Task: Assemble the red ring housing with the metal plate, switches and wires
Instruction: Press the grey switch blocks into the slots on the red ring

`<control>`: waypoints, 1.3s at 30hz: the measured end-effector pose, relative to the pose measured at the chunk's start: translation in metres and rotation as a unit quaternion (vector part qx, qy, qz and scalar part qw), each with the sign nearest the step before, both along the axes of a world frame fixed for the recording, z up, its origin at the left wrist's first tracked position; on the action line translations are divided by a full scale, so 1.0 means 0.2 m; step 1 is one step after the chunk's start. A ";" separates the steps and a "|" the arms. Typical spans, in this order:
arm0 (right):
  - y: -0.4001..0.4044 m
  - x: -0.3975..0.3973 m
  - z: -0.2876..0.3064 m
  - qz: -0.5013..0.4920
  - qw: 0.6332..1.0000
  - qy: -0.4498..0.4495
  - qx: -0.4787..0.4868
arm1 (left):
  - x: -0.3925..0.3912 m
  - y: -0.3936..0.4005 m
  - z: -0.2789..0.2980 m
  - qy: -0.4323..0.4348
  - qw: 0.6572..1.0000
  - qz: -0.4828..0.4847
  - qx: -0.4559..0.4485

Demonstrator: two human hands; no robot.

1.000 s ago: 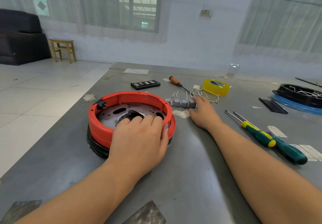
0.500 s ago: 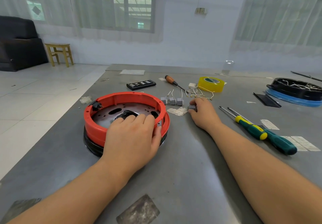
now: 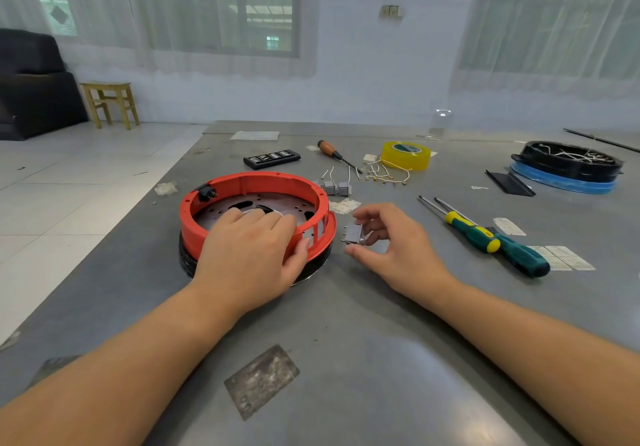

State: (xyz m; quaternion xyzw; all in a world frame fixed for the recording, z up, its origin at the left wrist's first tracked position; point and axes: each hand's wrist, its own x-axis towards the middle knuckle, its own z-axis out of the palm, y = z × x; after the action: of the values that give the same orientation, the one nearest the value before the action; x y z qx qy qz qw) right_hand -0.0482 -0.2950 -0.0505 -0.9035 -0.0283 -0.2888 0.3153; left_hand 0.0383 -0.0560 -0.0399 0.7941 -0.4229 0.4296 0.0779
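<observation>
Pinching 1 grey switch (image 3: pixel 354 236), right hand (image 3: pixel 394 244) nears red ring housing (image 3: pixel 256 182); left hand (image 3: pixel 249 255) grips its rim.

1. The red ring housing (image 3: pixel 254 203) is gripped at its near rim by the left hand (image 3: pixel 251 255), with the perforated metal plate (image 3: pixel 273 203) seen inside it.
2. A small grey switch (image 3: pixel 354 236) is pinched in the right hand (image 3: pixel 394 248), just beside the housing.
3. Two more switches (image 3: pixel 336 188), loose wires (image 3: pixel 384 173), a yellow tape roll (image 3: pixel 406 155) and two green-handled screwdrivers (image 3: pixel 491 237) are laid on the grey surface (image 3: pixel 346 341).
</observation>
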 end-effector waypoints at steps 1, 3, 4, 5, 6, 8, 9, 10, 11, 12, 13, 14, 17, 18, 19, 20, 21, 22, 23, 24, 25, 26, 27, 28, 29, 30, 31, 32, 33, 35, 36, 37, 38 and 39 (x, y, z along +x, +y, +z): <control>0.01 -0.01 0.00 0.007 1.000 -0.007 0.010 | 0.01 0.00 0.00 -0.004 1.000 -0.002 0.000; 0.02 -0.03 0.01 0.017 1.000 -0.017 0.020 | 0.01 0.01 0.00 -0.013 1.000 -0.005 0.000; 0.03 -0.03 0.02 0.020 0.999 -0.020 0.028 | 0.02 0.01 -0.01 -0.019 1.000 -0.007 -0.001; 0.04 -0.04 0.03 0.023 0.999 -0.023 0.042 | 0.02 0.01 -0.01 -0.025 1.000 -0.007 -0.002; 0.05 -0.04 0.03 0.029 0.997 -0.025 0.062 | 0.02 0.01 -0.01 -0.029 1.000 -0.007 -0.003; 0.08 -0.04 0.03 0.049 0.993 -0.024 0.107 | 0.02 0.00 -0.01 -0.030 0.999 -0.009 -0.006; 0.09 -0.04 0.03 0.061 0.990 -0.020 0.129 | 0.02 0.00 -0.01 -0.030 0.999 -0.011 -0.006; 0.11 -0.04 0.03 0.073 0.986 -0.014 0.152 | 0.03 0.00 -0.01 -0.033 0.999 -0.013 -0.004; 0.13 -0.04 0.03 0.088 0.981 -0.006 0.175 | 0.04 0.01 -0.01 -0.038 0.999 -0.016 -0.001; 0.15 -0.04 0.03 0.105 0.974 0.001 0.201 | 0.05 0.02 -0.01 -0.041 0.999 -0.020 0.004; 0.16 -0.05 0.03 0.125 0.965 0.006 0.230 | 0.06 0.03 -0.02 -0.042 0.999 -0.025 0.008; 0.18 -0.05 0.04 0.147 0.953 0.009 0.264 | 0.07 0.05 -0.02 -0.044 0.999 -0.029 0.011; 0.22 -0.06 0.04 0.198 0.919 0.019 0.339 | 0.10 0.11 -0.03 -0.064 0.997 -0.031 -0.001; 0.24 -0.07 0.04 0.208 0.913 0.023 0.349 | 0.11 0.12 -0.03 -0.067 0.997 -0.032 -0.007; 0.25 -0.08 0.03 0.215 0.909 0.027 0.355 | 0.11 0.13 -0.04 -0.068 0.997 -0.034 -0.011; 0.26 -0.08 0.03 0.219 0.907 0.032 0.359 | 0.11 0.14 -0.04 -0.068 0.997 -0.034 -0.014; 0.27 -0.08 0.03 0.221 0.905 0.037 0.362 | 0.11 0.15 -0.04 -0.066 0.997 -0.032 -0.017; 0.27 -0.09 0.03 0.222 0.903 0.041 0.366 | 0.11 0.15 -0.04 -0.062 0.997 -0.031 -0.019; 0.27 -0.09 0.03 0.221 0.901 0.045 0.370 | 0.10 0.16 -0.05 -0.055 0.998 -0.031 -0.021; 0.27 -0.09 0.03 0.220 0.900 0.048 0.373 | 0.09 0.16 -0.04 -0.049 0.998 -0.036 -0.022; 0.27 -0.09 0.03 0.219 0.900 0.051 0.373 | 0.08 0.16 -0.04 -0.045 0.998 -0.044 -0.022; 0.27 -0.09 0.04 0.217 0.901 0.053 0.371 | 0.07 0.16 -0.04 -0.042 0.997 -0.055 -0.020; 0.28 -0.09 0.04 0.214 0.903 0.054 0.369 | 0.06 0.15 -0.03 -0.038 0.997 -0.068 -0.018; 0.28 -0.09 0.04 0.211 0.905 0.052 0.366 | 0.04 0.15 -0.03 -0.036 0.996 -0.082 -0.016; 0.28 -0.09 0.04 0.207 0.907 0.048 0.363 | 0.02 0.14 -0.03 -0.036 0.995 -0.093 -0.014; 0.29 -0.09 0.04 0.202 0.911 0.043 0.357 | 0.00 0.12 -0.04 -0.038 0.994 -0.103 -0.014; 0.30 -0.09 0.04 0.195 0.915 0.036 0.351 | -0.01 0.11 -0.04 -0.040 0.993 -0.111 -0.013; 0.30 -0.09 0.04 0.188 0.919 0.029 0.345 | -0.03 0.10 -0.04 -0.043 0.992 -0.117 -0.012; 0.30 -0.10 0.04 0.182 0.923 0.024 0.338 | -0.04 0.10 -0.04 -0.044 0.992 -0.122 -0.010; 0.30 -0.11 0.04 0.169 0.938 0.016 0.302 | -0.05 0.09 -0.04 -0.034 0.992 -0.122 -0.011; 0.30 -0.11 0.04 0.163 0.948 0.009 0.274 | -0.06 0.09 -0.04 -0.027 0.992 -0.120 -0.014; 0.30 -0.12 0.04 0.160 0.956 0.001 0.246 | -0.06 0.09 -0.04 -0.021 0.993 -0.118 -0.016; 0.30 -0.12 0.04 0.160 0.962 -0.005 0.223 | -0.05 0.10 -0.04 -0.017 0.993 -0.117 -0.019; 0.30 -0.12 0.04 0.162 0.965 -0.011 0.205 | -0.05 0.10 -0.03 -0.012 0.993 -0.117 -0.023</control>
State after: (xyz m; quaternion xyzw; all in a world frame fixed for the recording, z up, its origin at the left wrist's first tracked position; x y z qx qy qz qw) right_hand -0.0722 -0.2345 -0.0433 -0.7996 -0.1180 -0.2436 0.5361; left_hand 0.0274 -0.0359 -0.0469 0.7321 -0.5037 0.4364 0.1412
